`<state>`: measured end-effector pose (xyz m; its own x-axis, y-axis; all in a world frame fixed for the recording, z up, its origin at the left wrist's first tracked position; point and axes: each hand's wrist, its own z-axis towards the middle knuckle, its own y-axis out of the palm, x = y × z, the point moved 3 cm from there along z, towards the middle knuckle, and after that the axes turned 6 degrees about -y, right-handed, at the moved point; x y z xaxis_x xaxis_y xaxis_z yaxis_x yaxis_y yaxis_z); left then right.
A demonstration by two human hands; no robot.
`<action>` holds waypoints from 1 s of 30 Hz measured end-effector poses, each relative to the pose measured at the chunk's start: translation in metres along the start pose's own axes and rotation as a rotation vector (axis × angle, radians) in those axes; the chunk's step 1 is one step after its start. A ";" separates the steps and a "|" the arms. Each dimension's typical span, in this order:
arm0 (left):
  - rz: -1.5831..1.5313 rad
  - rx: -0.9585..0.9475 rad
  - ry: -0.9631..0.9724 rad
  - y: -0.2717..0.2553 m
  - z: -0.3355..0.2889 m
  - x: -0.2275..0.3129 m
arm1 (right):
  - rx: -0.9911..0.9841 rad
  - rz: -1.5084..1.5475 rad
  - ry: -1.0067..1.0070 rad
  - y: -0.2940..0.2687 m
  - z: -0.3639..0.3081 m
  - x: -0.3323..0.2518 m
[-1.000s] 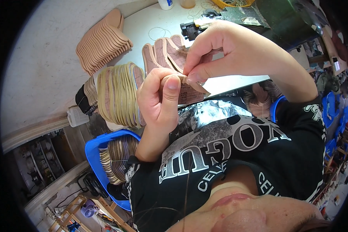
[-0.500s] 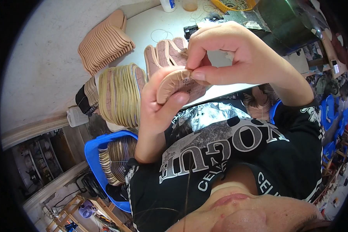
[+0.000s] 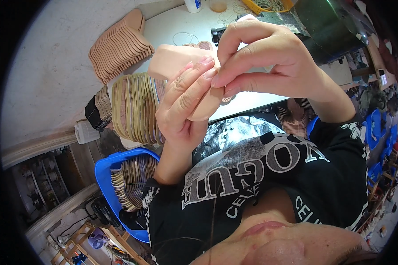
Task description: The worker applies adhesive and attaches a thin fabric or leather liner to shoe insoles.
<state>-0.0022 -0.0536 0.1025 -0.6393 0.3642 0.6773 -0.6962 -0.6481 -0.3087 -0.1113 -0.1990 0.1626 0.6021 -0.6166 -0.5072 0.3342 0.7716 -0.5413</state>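
A beige covered insole (image 3: 174,62) is held up over the table in front of my chest, its smooth face showing and its pleated underside turned out of sight. My left hand (image 3: 181,104) is closed around it, the fingers laid across the smooth face. At the insole's right edge my right hand (image 3: 272,57) pinches with thumb and fingertips; whether a bit of the covering is between them is hidden. Behind the held piece, more insoles (image 3: 204,45) lie partly covered on the white table (image 3: 163,27).
At the back left stands a row of beige insoles (image 3: 119,48). Nearer is a yellow-edged stack (image 3: 135,108), with a blue crate (image 3: 102,176) of tied soles below it. A dark green machine (image 3: 329,28) and a yellow basket (image 3: 252,6) occupy the far right.
The insole has been turned over, so the smooth face now shows instead of the pleated underside. My left fingers have shifted across it, and my right hand still pinches the edge.
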 end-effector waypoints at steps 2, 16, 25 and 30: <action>0.015 -0.003 0.026 0.000 0.000 0.002 | -0.008 -0.010 -0.013 -0.001 -0.001 -0.001; 0.385 0.195 0.172 0.003 0.003 -0.011 | 0.159 -0.432 -0.056 0.007 -0.006 0.004; 0.599 0.344 0.332 0.011 -0.005 -0.020 | 0.421 0.459 0.463 0.060 -0.066 0.022; 0.524 0.287 0.340 0.006 -0.004 -0.020 | 0.417 0.467 0.530 0.058 -0.073 0.029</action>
<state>0.0051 -0.0624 0.0842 -0.9678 0.1134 0.2247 -0.1826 -0.9306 -0.3173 -0.1271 -0.1833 0.0676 0.3584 -0.1292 -0.9246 0.4388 0.8975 0.0447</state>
